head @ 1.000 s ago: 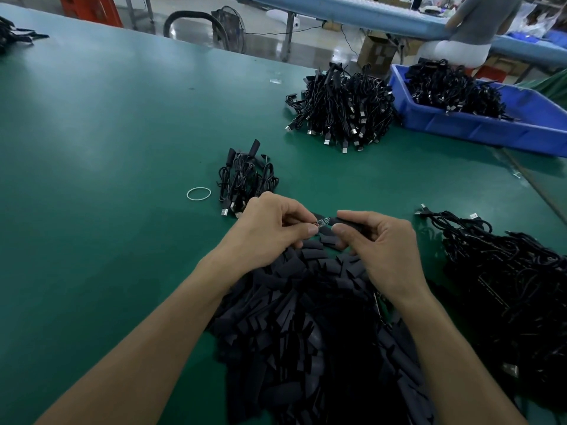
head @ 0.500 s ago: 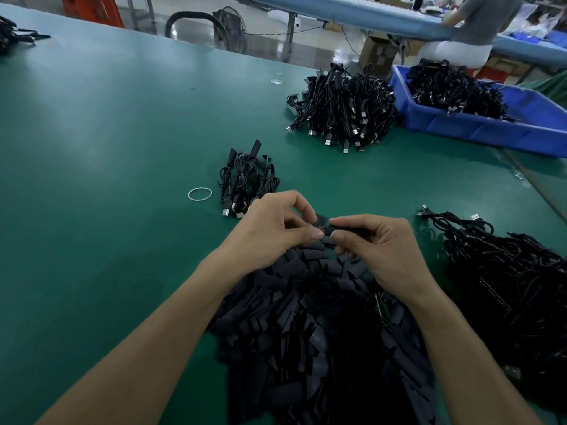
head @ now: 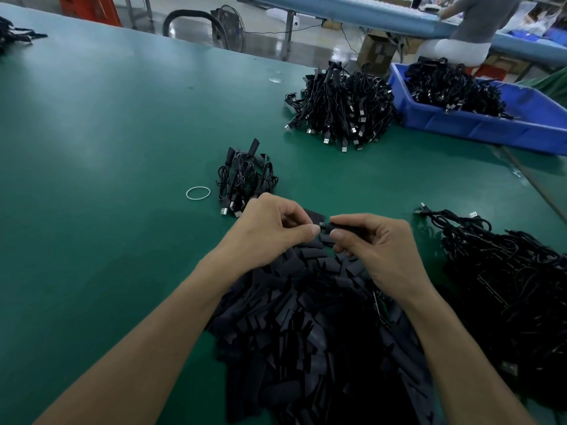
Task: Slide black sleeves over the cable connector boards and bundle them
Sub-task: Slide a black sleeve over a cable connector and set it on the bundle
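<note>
The black sleeve (head: pixel 348 226) was pinched between the thumb and forefinger of the right hand (head: pixel 380 253), just above the far edge of the sleeve pile (head: pixel 306 317) and over the near middle of the green table (head: pixel 92 133). Its open end met the fingertips of the left hand (head: pixel 273 227), whose thumb and forefinger pinched the connector board (head: pixel 321 230). Of that board only a small dark tip showed between the two hands, and how far it sat inside the sleeve could not be told. The other fingers of both hands were curled under the palms, hiding whatever cable ran below them. Both forearms crossed the sleeve pile, whose near part was cut off by the lower edge.

Just beyond the left hand lay a small bundle (head: pixel 245 179) of cables, its nearest plugs partly covered by the knuckles, with a white rubber band (head: pixel 198 192) beside it. To the right, a dark cable pile (head: pixel 506 286) ran out of view; its strands were hard to separate. Farther off stood a large cable heap (head: pixel 343 108), touching a blue bin (head: pixel 491 124) that was cut off at the right. A seated person (head: pixel 472 26) appeared only in part at the top edge.
</note>
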`<state>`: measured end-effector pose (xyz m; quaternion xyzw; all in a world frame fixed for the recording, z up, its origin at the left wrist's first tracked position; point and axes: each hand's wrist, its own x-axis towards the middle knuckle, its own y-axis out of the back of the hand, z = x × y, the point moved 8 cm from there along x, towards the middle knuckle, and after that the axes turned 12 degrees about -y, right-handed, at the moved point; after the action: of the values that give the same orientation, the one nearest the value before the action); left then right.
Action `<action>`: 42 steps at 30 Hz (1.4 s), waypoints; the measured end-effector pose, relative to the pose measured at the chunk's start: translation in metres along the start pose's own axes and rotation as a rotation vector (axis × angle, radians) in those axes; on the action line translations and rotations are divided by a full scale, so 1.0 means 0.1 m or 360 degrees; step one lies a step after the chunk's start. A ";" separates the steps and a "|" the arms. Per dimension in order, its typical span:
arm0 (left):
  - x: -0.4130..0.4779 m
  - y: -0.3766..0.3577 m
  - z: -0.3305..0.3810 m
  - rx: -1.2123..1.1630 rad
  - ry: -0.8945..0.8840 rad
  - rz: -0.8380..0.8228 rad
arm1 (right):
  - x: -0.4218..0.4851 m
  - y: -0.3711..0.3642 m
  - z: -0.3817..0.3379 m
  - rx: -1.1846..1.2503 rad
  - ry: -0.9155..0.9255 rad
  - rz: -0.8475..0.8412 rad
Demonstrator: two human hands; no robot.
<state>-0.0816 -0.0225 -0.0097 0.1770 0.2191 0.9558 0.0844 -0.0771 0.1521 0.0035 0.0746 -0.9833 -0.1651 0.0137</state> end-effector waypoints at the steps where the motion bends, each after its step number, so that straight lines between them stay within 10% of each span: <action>1: 0.00 0.00 -0.01 -0.0037 0.0015 0.0003 | -0.01 0.00 -0.01 0.0000 0.0010 0.0005; 20: -0.03 -0.08 -0.05 -0.0212 0.0152 -0.0071 | -0.02 -0.04 -0.01 -0.0065 0.0061 0.0048; 28: -0.01 -0.09 -0.04 -0.0183 0.0131 0.0025 | -0.09 0.13 0.10 0.0144 -0.0057 0.0674; 42: -0.02 -0.21 -0.08 -0.0345 0.0101 0.0134 | -0.11 -0.11 0.11 0.0445 -0.0008 0.0575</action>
<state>-0.0805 -0.0076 -0.0262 0.1456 0.1092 0.9817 0.0559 -0.0648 0.1470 -0.0106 -0.1020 -0.9941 -0.0223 0.0301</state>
